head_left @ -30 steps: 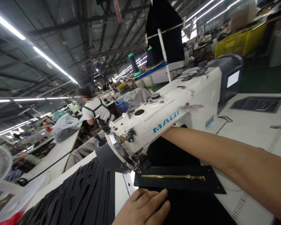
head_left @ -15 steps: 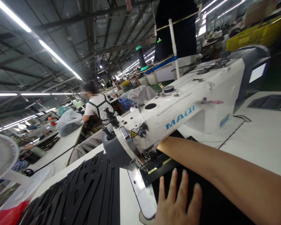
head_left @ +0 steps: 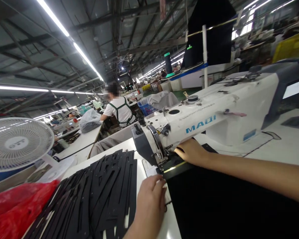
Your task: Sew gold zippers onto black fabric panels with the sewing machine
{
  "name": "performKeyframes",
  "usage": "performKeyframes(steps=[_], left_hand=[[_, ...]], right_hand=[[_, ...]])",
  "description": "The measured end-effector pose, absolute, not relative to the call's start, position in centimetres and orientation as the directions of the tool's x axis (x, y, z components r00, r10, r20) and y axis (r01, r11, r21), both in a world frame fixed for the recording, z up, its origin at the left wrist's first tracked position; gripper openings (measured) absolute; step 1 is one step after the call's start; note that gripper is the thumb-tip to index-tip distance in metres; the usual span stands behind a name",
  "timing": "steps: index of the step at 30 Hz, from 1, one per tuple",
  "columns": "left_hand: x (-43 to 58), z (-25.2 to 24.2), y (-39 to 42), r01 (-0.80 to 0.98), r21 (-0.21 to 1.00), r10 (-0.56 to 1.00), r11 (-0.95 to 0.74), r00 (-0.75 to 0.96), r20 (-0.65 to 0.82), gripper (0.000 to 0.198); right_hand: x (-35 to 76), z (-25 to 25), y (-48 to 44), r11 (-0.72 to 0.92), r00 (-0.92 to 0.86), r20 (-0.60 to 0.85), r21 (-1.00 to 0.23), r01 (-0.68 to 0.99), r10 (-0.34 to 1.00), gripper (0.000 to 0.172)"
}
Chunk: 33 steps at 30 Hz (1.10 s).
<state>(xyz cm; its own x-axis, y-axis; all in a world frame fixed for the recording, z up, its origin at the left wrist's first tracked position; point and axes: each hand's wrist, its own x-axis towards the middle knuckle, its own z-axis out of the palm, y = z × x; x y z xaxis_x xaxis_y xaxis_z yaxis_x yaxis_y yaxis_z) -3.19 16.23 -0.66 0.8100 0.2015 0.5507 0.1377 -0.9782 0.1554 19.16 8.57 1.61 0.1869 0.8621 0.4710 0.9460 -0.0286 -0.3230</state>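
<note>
A white sewing machine (head_left: 209, 113) stands on the table. Under its needle lies a black fabric panel (head_left: 226, 202) with a gold zipper (head_left: 174, 167) along its far edge. My right hand (head_left: 193, 152) rests on the fabric just behind the presser foot, fingers curled down on it. At the panel's near left corner my left hand (head_left: 150, 199) pinches the fabric edge with bent fingers, close to the needle plate.
A stack of black cut strips (head_left: 97, 196) lies to the left on the white table (head_left: 284, 146). A red plastic bag (head_left: 12, 205) and a white fan (head_left: 17, 142) are at far left. Another person (head_left: 119, 108) sits at a table beyond.
The view swung right. My left hand left its flat place on the fabric and went to the panel's left corner. My right hand came out from under the machine arm onto the fabric.
</note>
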Motion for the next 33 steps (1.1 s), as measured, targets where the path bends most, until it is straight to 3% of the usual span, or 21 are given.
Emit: performKeyframes(steps=[3, 5, 10, 13, 17, 20, 23, 27, 33], left_hand=[[-2.6, 0.0, 17.7, 0.132, 0.059, 0.143, -0.990, 0.864, 0.482, 0.021], [-2.0, 0.4, 18.1, 0.158, 0.082, 0.178, -0.984, 0.876, 0.449, 0.022], [-1.6, 1.8, 17.8, 0.324, 0.172, 0.367, -0.930, 0.811, 0.455, 0.025], [-1.8, 1.8, 17.4, 0.355, 0.189, 0.402, -0.915, 0.779, 0.481, 0.025], [-1.7, -0.1, 17.4, 0.268, 0.129, 0.294, -0.955, 0.795, 0.531, 0.024], [-1.4, -1.9, 18.0, 0.223, 0.020, 0.190, -0.975, 0.778, 0.599, 0.020], [-1.1, -2.8, 18.5, 0.224, -0.068, 0.137, -0.972, 0.778, 0.613, 0.019], [-0.9, -2.8, 18.6, 0.203, -0.131, 0.075, -0.970, 0.770, 0.634, 0.017], [-0.7, -1.7, 18.1, 0.201, -0.136, 0.081, -0.970, 0.798, 0.597, 0.018]], right_hand=[[15.7, 0.8, 4.8, 0.216, -0.083, 0.481, -0.228, 0.949, 0.873, 0.019], [13.6, 0.2, 3.3, 0.301, -0.186, 0.463, -0.187, 0.935, 0.867, 0.018], [12.1, 0.0, 5.8, 0.042, 0.051, 0.347, -0.257, 0.965, 0.936, 0.018], [12.8, -0.2, 7.4, 0.068, 0.033, 0.363, -0.260, 0.963, 0.931, 0.016], [13.1, -1.3, 7.2, 0.155, -0.062, 0.404, -0.202, 0.967, 0.913, 0.020], [13.0, -1.7, 7.0, 0.200, -0.108, 0.523, -0.123, 0.972, 0.845, 0.023], [13.1, -1.6, 7.5, 0.205, -0.064, 0.635, -0.151, 0.967, 0.770, 0.023], [13.5, -1.2, 8.4, 0.221, -0.042, 0.542, -0.270, 0.937, 0.840, 0.028], [14.0, -0.9, 8.6, 0.212, -0.051, 0.446, -0.321, 0.923, 0.894, 0.023]])
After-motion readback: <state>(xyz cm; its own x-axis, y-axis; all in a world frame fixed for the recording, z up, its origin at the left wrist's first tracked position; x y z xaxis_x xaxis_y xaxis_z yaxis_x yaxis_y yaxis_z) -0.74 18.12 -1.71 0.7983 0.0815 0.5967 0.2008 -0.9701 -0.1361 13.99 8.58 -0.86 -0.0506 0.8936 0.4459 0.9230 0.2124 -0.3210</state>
